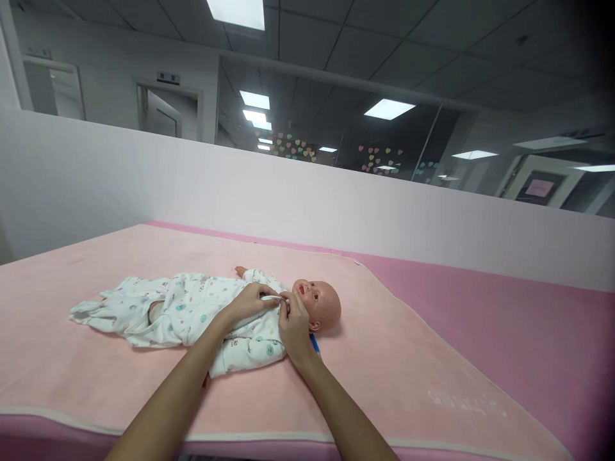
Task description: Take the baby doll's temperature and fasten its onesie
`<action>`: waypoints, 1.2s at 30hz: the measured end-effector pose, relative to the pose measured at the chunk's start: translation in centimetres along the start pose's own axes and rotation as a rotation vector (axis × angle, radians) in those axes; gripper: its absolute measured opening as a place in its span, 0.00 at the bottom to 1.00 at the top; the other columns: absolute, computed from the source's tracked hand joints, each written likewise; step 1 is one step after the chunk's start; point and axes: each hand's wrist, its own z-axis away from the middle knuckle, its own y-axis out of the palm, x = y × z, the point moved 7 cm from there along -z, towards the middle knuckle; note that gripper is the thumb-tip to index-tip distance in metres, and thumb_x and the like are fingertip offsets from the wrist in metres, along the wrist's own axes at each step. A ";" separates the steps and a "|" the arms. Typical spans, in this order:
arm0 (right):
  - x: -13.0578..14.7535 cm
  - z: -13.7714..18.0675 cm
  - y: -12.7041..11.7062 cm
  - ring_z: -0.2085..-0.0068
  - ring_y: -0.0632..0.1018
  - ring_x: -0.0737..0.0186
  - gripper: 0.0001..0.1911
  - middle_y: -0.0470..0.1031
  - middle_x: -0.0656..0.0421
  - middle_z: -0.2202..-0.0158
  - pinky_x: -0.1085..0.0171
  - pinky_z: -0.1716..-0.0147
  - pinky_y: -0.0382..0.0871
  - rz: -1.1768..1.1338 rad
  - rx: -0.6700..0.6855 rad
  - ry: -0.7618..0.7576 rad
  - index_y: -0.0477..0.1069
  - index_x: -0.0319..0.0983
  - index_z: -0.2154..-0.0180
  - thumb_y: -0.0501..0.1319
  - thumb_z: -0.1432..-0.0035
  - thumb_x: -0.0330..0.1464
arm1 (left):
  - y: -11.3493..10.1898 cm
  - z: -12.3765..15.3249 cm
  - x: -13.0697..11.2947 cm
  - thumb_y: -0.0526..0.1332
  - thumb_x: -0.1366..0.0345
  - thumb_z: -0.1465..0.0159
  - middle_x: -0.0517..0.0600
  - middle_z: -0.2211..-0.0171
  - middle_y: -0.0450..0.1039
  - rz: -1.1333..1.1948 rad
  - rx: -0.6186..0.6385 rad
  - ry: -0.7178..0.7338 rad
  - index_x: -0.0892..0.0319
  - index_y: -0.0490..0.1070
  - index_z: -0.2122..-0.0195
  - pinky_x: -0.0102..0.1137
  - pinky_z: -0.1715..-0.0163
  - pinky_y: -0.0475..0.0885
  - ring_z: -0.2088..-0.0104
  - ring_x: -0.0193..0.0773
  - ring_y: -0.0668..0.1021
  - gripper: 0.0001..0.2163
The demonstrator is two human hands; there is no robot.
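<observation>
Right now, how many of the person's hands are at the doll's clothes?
2: the left hand at the chest of the doll and the right hand near its chin, both pinching the clothes.

the doll (192, 298) lies lengthwise across the mat (408, 358), head (327, 307) to the right, legs to the left. the left hand (254, 301) is over its chest; the right hand (294, 323) is beside it at the neck, before the head. the mat lies on the bench (528, 320), which shows to the right. behind stands a wall (307, 205), with doorways (170, 115) beyond at left and glass panes (336, 96) right of them.
</observation>
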 end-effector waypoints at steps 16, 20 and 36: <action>-0.4 0.1 0.3 0.66 0.72 0.62 0.13 0.71 0.57 0.69 0.63 0.65 0.67 0.019 0.007 -0.011 0.67 0.39 0.65 0.45 0.43 0.24 | 0.1 0.0 -0.5 0.56 0.63 0.45 0.50 0.67 0.76 -0.044 0.025 0.061 0.59 0.76 0.66 0.30 0.62 0.68 0.64 0.40 0.74 0.11; -0.3 0.1 0.2 0.66 0.72 0.62 0.13 0.71 0.57 0.69 0.63 0.65 0.67 0.014 0.006 -0.024 0.67 0.39 0.65 0.45 0.43 0.24 | 0.3 0.2 -1.0 0.54 0.63 0.44 0.50 0.65 0.75 -0.064 0.045 0.080 0.59 0.75 0.65 0.30 0.61 0.67 0.63 0.40 0.74 0.12; 0.5 -0.2 -0.5 0.69 0.69 0.64 0.09 0.69 0.57 0.69 0.65 0.70 0.65 0.000 -0.022 -0.008 0.66 0.39 0.66 0.48 0.45 0.26 | -0.3 -0.3 -0.3 0.51 0.69 0.45 0.49 0.67 0.75 -0.090 -0.066 0.141 0.58 0.75 0.65 0.29 0.63 0.67 0.65 0.38 0.74 0.13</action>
